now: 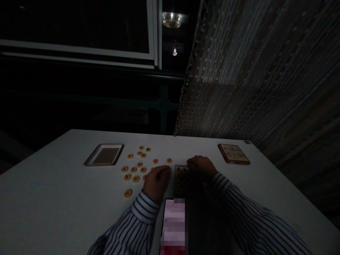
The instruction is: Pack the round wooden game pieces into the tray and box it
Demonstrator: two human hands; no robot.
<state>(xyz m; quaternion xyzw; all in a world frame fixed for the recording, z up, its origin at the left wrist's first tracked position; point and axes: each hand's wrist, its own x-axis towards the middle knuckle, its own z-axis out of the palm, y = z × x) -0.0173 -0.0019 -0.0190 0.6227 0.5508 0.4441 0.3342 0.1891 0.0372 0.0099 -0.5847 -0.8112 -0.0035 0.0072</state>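
Observation:
Both my hands rest on a white table [53, 198] in dim light. My left hand [156, 181] lies knuckles up, its fingers curled down beside a small tray of round pieces [181, 173]. My right hand [202, 165] sits on the tray's far right side with its fingers bent onto the edge. Several round tan game pieces with red marks [136, 169] lie scattered to the left of my left hand. Whether either hand pinches a piece is hidden.
An open box half with a brown inside [105, 154] lies at the left. A printed box lid [233, 153] lies at the right. A lit phone [174, 226] lies near me between my striped sleeves. A woven blind hangs at the right, behind the table.

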